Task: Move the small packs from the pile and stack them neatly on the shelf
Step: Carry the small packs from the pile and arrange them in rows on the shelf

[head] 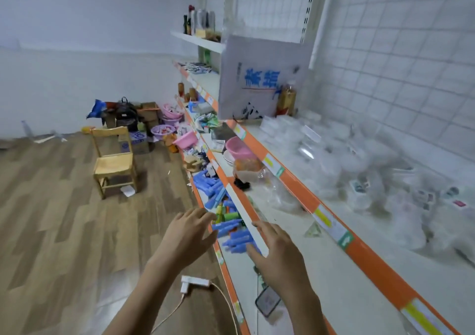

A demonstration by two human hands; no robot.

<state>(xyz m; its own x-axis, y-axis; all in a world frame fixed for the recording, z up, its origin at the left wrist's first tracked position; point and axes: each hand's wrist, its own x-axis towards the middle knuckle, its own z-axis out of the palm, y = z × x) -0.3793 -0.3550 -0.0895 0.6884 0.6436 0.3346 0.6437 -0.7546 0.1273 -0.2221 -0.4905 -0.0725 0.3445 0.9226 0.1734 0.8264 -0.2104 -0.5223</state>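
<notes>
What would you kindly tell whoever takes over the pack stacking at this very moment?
Left hand: open, empty, reaching toward the blue packs.
Right hand: open, empty, over the lower shelf edge beside the same packs.
The packs lie in a loose pile along that shelf, a few green ones mixed in.
Done: no neat stack visible yet.
Left: pick up the packs and stack them.

Clutter around the room, left and centre of frame
Wooden chair (114, 161) at centre left; white power strip (194, 282) on floor, lower centre; pink basin (237, 148) mid-frame; cardboard box (259, 77) upper centre.
</notes>
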